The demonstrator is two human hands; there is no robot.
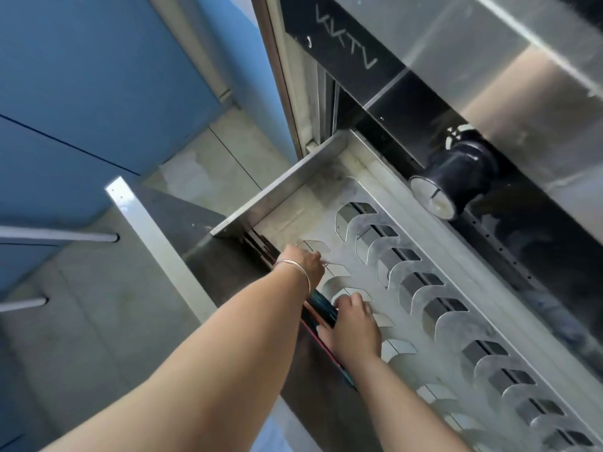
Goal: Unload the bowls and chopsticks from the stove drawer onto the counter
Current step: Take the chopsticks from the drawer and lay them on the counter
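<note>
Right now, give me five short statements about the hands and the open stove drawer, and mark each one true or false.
1. The stove drawer is pulled open. True.
2. Bowls fill the curved slots of the metal rack. False: the slots in view stand empty.
3. The left hand has a thin bracelet at its wrist. True.
4. The right hand rests on the black knob. False: it is down in the drawer at the dark chopsticks along the near edge.
5. Both hands are raised above the counter. False: both reach into the drawer.
</note>
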